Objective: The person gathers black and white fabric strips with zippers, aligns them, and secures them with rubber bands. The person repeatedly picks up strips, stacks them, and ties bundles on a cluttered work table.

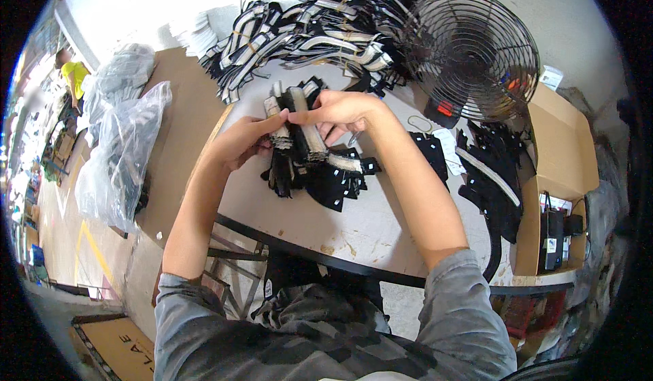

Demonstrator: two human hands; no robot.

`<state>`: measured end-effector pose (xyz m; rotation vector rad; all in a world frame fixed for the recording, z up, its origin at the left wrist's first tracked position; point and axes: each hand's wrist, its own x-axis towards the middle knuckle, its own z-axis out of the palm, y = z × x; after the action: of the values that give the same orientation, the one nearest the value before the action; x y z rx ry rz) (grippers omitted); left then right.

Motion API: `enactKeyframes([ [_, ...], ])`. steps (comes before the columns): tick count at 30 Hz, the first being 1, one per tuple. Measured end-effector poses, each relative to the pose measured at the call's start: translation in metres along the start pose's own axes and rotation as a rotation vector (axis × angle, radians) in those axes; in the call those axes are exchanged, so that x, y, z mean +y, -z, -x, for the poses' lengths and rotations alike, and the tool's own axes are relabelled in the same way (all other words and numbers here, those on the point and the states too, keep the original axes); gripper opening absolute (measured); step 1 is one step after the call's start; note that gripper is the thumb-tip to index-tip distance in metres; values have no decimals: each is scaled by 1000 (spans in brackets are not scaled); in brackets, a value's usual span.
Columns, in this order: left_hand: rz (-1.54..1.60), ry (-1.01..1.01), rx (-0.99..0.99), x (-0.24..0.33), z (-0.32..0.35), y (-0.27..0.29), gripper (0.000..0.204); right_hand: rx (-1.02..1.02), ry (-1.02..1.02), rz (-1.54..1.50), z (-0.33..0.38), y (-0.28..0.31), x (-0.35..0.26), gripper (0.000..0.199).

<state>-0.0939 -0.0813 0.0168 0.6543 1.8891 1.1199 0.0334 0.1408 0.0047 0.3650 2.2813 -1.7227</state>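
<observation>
While both hands — left hand (239, 139), right hand (338, 111) — pinch the strap bundle (297, 136) just above the bench (354, 224), best keep strap ends aligned — a firm grip stops slipping.

Single head-worn fisheye view, looking steeply down and forward from above the person's chest, close over the surface (381, 224), with forearms entering from the lower edge and both hands near frame centre. Straight edges bow toward the dark circular rim; the fan (476, 51) sits upper right, plastic bags (119, 156) at left, floor at lower left. No second view, so nothing is shared.
</observation>
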Motion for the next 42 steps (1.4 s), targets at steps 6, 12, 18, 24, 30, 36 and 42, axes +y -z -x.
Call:
enactKeyframes([
  [6,642,-344,-61,-10,31,-14,59,374,476,153,24,-46,-51,105],
  [12,783,-402,109,-50,72,10,66,447,742,356,40,-90,-78,100],
  [18,1437,-875,-297,-123,94,23,85,383,678,227,29,-67,-69,32],
  [24,1568,-936,-348,-142,86,30,77,611,719,403,-44,-98,-2,22],
  [30,1321,-827,227,-130,90,15,72,694,592,820,-53,-125,1,14],
  [36,1387,-727,104,-117,92,12,70,724,673,880,-59,-131,-7,9],
  [42,1223,-672,56,-108,93,11,68,735,791,817,-86,-127,-13,7],
])
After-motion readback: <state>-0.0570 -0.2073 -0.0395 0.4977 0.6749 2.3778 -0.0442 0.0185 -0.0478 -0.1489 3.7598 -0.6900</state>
